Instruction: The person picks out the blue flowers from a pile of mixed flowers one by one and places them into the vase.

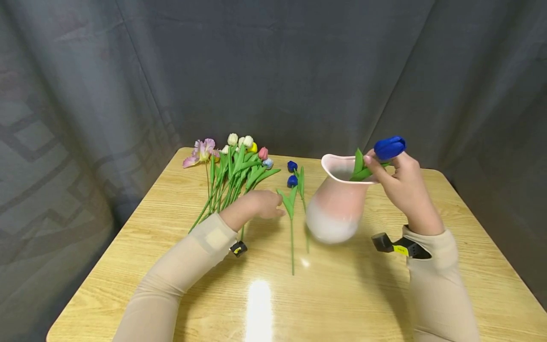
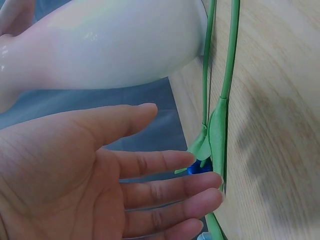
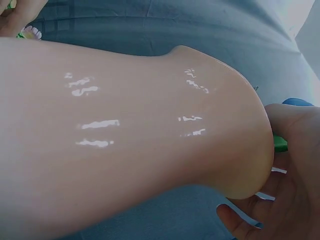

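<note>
A pink-and-white vase (image 1: 337, 209) stands on the wooden table, right of the middle. At its mouth my right hand (image 1: 403, 187) pinches a blue tulip (image 1: 390, 147) just below the bloom; its green leaves dip inside the rim, and the lower stem is hidden. In the right wrist view the vase wall covers much of the picture, with my fingers (image 3: 245, 220) beside the rim. My left hand (image 1: 262, 204) hovers by two more blue tulips (image 1: 292, 181) lying on the table. Its fingers (image 2: 165, 192) are extended and hold nothing, their tips close to the green leaves (image 2: 218, 135).
Left of my left hand lies a bunch of tulips (image 1: 239, 166) in white, yellow, pink and light blue. A purple ruffled flower (image 1: 201, 152) lies at the bunch's far left. A dark grey curtain (image 1: 290, 76) hangs behind the table (image 1: 333, 299).
</note>
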The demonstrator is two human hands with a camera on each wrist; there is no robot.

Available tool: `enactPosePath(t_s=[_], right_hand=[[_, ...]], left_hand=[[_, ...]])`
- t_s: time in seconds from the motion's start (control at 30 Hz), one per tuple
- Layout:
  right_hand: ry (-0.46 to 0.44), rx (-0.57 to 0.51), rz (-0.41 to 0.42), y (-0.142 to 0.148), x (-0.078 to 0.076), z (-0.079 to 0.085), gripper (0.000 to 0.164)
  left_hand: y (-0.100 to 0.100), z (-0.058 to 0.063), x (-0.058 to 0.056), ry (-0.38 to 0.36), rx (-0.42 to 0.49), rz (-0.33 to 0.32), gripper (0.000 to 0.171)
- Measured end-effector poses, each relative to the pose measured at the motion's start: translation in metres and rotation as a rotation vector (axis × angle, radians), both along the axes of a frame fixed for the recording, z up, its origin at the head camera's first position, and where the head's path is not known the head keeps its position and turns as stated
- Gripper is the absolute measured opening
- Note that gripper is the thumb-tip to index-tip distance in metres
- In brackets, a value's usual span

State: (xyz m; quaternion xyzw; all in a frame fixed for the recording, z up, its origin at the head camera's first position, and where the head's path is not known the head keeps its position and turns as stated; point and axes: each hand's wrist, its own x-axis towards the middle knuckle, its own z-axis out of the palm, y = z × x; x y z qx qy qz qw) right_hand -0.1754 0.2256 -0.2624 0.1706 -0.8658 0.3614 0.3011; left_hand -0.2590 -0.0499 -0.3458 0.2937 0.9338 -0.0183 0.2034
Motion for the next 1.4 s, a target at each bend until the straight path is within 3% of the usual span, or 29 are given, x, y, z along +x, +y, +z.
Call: enactPosePath(t_s=[0.13,0.23,0.43,0.53,0.6,0.73,0.9,1.0,1.2,1.4], right_hand=[[-0.006,-0.032,0.011,0.001,0.002,-0.001,0.030],[-0.035,-0.075,0.056,0.006,0.004,-0.005,0.052],[-0.021,-0.111,0.296,0.028,0.005,-0.025,0.098],[-0.042,-0.108,0.406,0.038,0.002,-0.041,0.110],[-0.110,-0.093,0.445,0.044,0.000,-0.053,0.115],[-0.327,-0.040,0.435,0.053,-0.003,-0.074,0.118],[-0.600,0.062,0.421,0.057,-0.008,-0.093,0.106],[-0.711,0.100,0.452,0.056,-0.012,-0.102,0.101],[-0.789,0.138,0.510,0.053,-0.018,-0.114,0.100],[-0.873,0.201,0.514,0.050,-0.020,-0.118,0.091]], left_hand=[[0.000,0.000,0.000,-0.004,0.004,-0.001,0.053],[0.000,0.000,-0.001,-0.012,0.004,0.000,0.054],[0.000,0.001,-0.001,-0.020,0.009,0.004,0.054],[-0.001,-0.001,-0.002,-0.018,0.011,0.006,0.053],[-0.001,-0.002,-0.002,-0.019,0.009,0.007,0.053],[-0.001,-0.003,-0.001,-0.016,0.007,0.009,0.053],[0.000,-0.004,-0.001,-0.013,0.016,0.004,0.051],[0.000,-0.006,-0.001,-0.014,0.022,-0.002,0.051],[0.000,-0.005,0.002,-0.023,0.010,-0.007,0.051],[0.001,-0.004,0.002,-0.015,0.034,-0.013,0.047]])
